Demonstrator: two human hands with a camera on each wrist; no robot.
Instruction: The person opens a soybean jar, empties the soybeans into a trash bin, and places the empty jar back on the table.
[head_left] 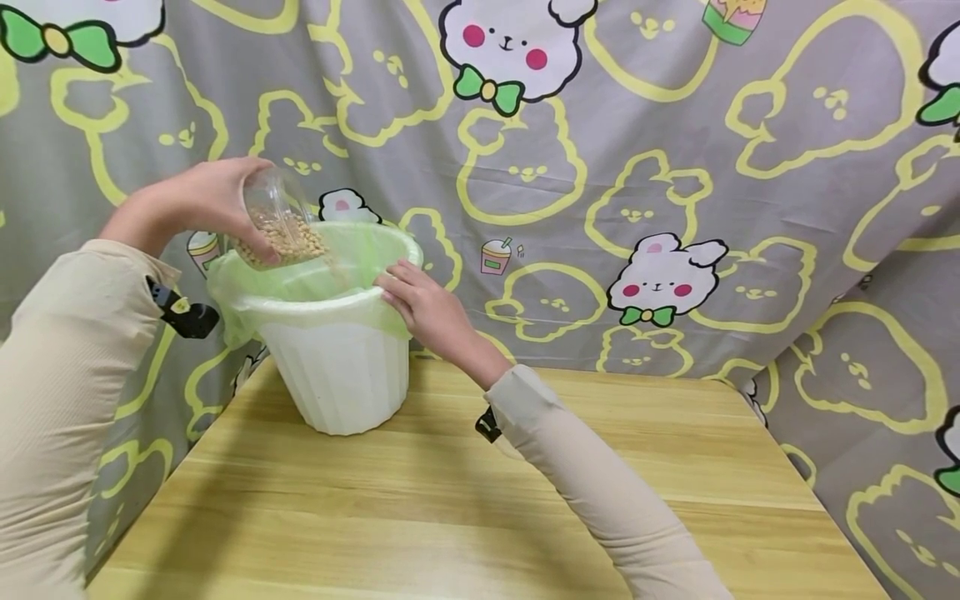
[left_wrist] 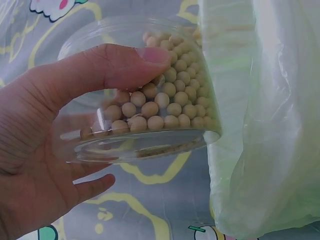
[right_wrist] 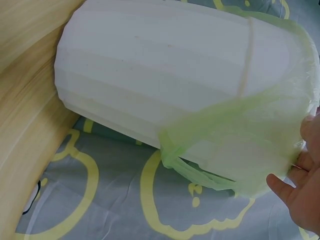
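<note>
My left hand (head_left: 201, 200) grips a clear jar (left_wrist: 150, 145) of round beige beans, which look like soybeans (left_wrist: 162, 107). The jar lies tilted on its side at the left part of the bin's mouth, and beans stream from it into the bin. That white trash bin (head_left: 341, 375) stands upright, lined with a thin green plastic bag (head_left: 367, 250) folded over its rim. On the bin's right side my right hand (head_left: 431, 312) holds the bagged rim, fingers hooked over it. Beans lower inside the bin are hidden by its wall.
The bin stands at the back left of a wood-grain table (head_left: 480, 500). Behind and beside the table hangs a grey cloth (head_left: 555, 200) with yellow outlines and white cartoon rabbits.
</note>
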